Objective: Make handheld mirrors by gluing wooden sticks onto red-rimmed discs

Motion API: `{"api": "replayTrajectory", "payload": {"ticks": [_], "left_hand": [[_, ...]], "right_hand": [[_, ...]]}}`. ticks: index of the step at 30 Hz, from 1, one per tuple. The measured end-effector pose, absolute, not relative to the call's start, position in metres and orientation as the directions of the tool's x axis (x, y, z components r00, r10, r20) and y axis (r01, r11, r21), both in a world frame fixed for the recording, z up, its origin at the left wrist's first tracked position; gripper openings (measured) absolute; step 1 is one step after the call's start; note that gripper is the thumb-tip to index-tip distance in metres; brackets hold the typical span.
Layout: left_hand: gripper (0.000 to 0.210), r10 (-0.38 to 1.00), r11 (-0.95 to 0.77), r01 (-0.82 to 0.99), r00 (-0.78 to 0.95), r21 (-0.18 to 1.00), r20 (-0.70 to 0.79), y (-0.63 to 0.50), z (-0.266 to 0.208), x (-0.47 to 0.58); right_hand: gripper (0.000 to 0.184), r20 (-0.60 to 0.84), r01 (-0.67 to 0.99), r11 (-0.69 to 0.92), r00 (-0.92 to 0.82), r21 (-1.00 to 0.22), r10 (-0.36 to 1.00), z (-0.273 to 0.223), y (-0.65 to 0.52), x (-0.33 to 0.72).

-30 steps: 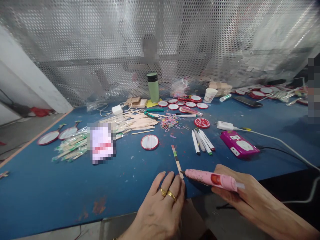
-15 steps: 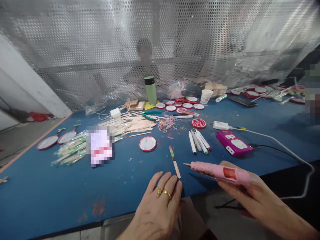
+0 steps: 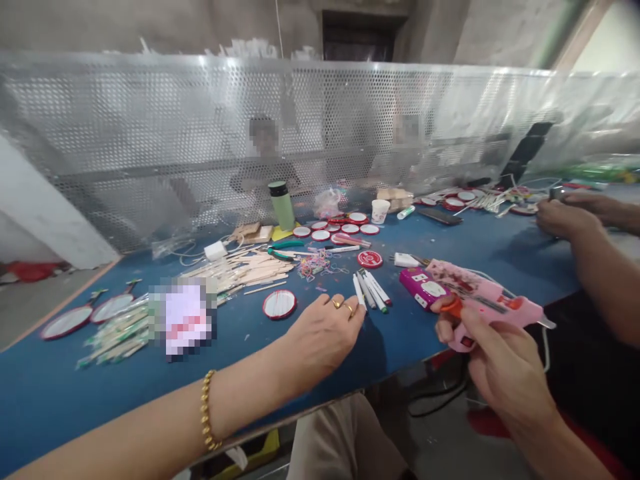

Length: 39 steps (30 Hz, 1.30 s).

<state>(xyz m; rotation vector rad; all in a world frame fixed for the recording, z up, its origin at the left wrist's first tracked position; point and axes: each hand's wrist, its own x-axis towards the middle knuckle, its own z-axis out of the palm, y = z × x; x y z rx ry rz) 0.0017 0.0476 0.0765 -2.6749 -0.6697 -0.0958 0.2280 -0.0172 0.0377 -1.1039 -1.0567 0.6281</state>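
Observation:
My right hand (image 3: 515, 370) is wrapped round a pink hot glue gun (image 3: 477, 287), a finger at its orange trigger. The gun's nozzle points up and left, above the purple power strip (image 3: 417, 288). My left hand (image 3: 325, 330), with two gold rings, reaches across the table front, fingers bent and close together. Its fingertips are beside the white markers (image 3: 371, 291), overlapping the leftmost one; what they pinch, if anything, is hidden. A round red-rimmed white disc (image 3: 280, 304) lies left of that hand. The coloured craft stick is out of sight.
Wooden sticks (image 3: 257, 265), small rubber bands (image 3: 315, 264), green-handled pliers (image 3: 285, 249) and more discs (image 3: 320, 235) lie behind. A green bottle (image 3: 283, 207) and paper cup (image 3: 380, 211) stand near the perforated screen (image 3: 200, 133). Another person's hands (image 3: 570, 213) are at right.
My left hand has moved forward and right to the markers. My right hand has raised and turned the glue gun, bringing it over the power strip. The view has tilted up and turned right.

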Motion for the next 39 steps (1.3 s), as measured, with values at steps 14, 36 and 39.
{"api": "replayTrajectory", "payload": {"ticks": [14, 36, 39], "left_hand": [[0.025, 0.246, -0.939, 0.243, 0.969, -0.244, 0.018, 0.114, 0.054, 0.073], [0.043, 0.599, -0.741, 0.646, 0.759, -0.183, 0.256, 0.106, 0.121, -0.062], [0.037, 0.687, -0.672, 0.715, 0.699, -0.190, 0.201, 0.097, 0.129, -0.083]], "right_hand": [[0.029, 0.483, 0.414, 0.353, 0.269, -0.839, 0.833, 0.049, 0.017, 0.238], [0.027, 0.335, 0.965, -0.013, -0.078, 0.261, 0.939, 0.048, 0.089, 0.182], [0.028, 0.289, 0.962, 0.014, -0.096, 0.274, 0.953, 0.045, 0.100, 0.181]]}}
